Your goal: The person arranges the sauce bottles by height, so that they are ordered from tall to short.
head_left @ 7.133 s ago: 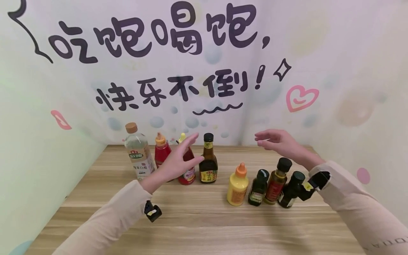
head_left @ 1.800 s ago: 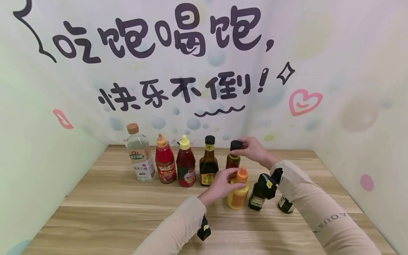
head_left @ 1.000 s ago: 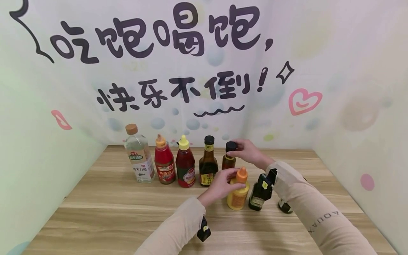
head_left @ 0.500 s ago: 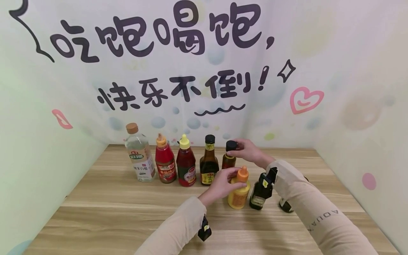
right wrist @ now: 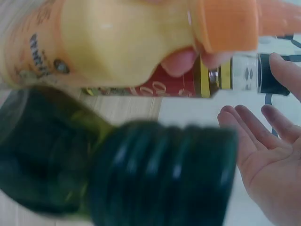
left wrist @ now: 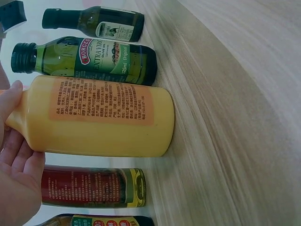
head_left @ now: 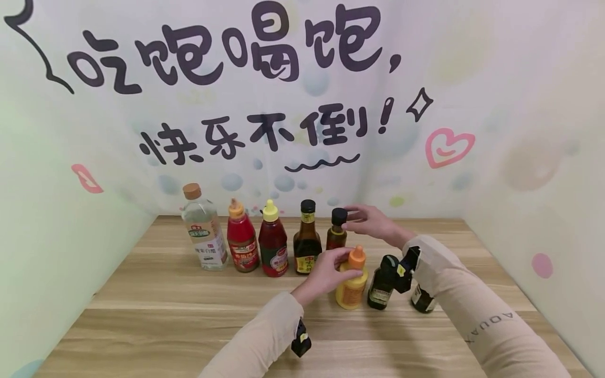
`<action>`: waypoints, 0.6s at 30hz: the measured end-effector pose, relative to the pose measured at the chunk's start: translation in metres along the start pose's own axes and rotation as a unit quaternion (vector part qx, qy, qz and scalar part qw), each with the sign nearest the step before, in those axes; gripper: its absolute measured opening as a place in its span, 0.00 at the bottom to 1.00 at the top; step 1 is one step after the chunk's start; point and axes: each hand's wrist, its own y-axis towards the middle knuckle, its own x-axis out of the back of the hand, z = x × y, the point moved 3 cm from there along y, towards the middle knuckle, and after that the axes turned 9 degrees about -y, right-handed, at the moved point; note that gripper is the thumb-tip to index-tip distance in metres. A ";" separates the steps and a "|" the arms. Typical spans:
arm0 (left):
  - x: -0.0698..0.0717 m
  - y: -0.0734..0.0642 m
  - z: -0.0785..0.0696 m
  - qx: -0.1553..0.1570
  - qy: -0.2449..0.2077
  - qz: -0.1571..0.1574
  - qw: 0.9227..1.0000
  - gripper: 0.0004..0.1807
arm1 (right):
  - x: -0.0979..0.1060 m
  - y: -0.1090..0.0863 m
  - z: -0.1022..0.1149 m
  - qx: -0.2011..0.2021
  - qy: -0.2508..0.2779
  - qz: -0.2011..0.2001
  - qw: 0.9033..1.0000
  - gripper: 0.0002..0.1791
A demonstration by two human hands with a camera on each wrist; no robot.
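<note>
In the head view my left hand (head_left: 326, 272) grips the neck of a yellow squeeze bottle (head_left: 351, 294) with an orange pointed cap, which stands upright on the table. The left wrist view shows its thumb and fingers round the neck of the squeeze bottle (left wrist: 103, 117). Behind it stands a slim oil bottle (head_left: 336, 239) with a red label and black cap. My right hand (head_left: 373, 223) is beside that cap, fingers spread. In the right wrist view the right hand's thumb (right wrist: 284, 75) is right at the black cap (right wrist: 272, 75), the other fingers apart from it.
Left of the oil bottle, a back row holds a soy sauce bottle (head_left: 307, 241), two red sauce bottles (head_left: 273, 247) (head_left: 242, 244) and a clear vinegar bottle (head_left: 205, 236). An olive oil bottle (head_left: 380, 286) and another dark bottle (head_left: 422, 299), partly behind the right sleeve, stand at right.
The oil bottle has gone from the right-hand group to the back row beside the soy sauce. My right hand has just loosened from its cap; my left hand came to the squeeze bottle.
</note>
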 end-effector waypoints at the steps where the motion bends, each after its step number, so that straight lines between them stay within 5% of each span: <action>1: 0.000 0.000 0.000 0.002 0.000 0.000 1.000 0.25 | 0.001 -0.001 -0.001 -0.001 0.002 0.002 1.000 0.33; 18: 0.000 0.001 -0.001 0.011 0.002 -0.004 1.000 0.25 | 0.013 -0.039 -0.019 0.009 0.005 0.053 0.999 0.30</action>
